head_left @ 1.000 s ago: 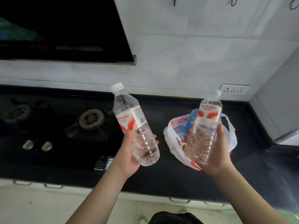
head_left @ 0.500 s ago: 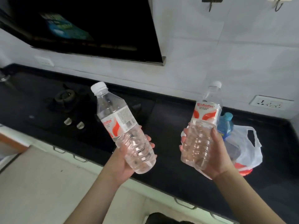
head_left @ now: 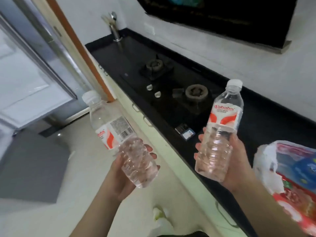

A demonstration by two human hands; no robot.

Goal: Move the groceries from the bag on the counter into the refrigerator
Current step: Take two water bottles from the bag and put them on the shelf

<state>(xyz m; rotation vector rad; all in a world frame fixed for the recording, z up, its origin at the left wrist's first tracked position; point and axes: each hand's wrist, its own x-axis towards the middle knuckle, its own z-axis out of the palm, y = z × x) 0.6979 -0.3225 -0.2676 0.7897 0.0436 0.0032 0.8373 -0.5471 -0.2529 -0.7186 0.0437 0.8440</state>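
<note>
I'm holding a water bottle in each hand

Left hand [head_left: 123, 175] is wrapping its fingers around the tilted left bottle [head_left: 119, 139] at lower centre; right hand [head_left: 237, 161] is gripping the upright right bottle [head_left: 220, 132] above the tabletop [head_left: 266, 124], with the bag [head_left: 290, 171] sitting at the right edge

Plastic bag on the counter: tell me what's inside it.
Through the plastic bag, blue and red packaging show. What the items are, and anything beneath them, stays covered by the film and the frame edge.

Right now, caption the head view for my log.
Both hands hold capped water bottles, left and right, beside the counter's grocery bag.
</note>
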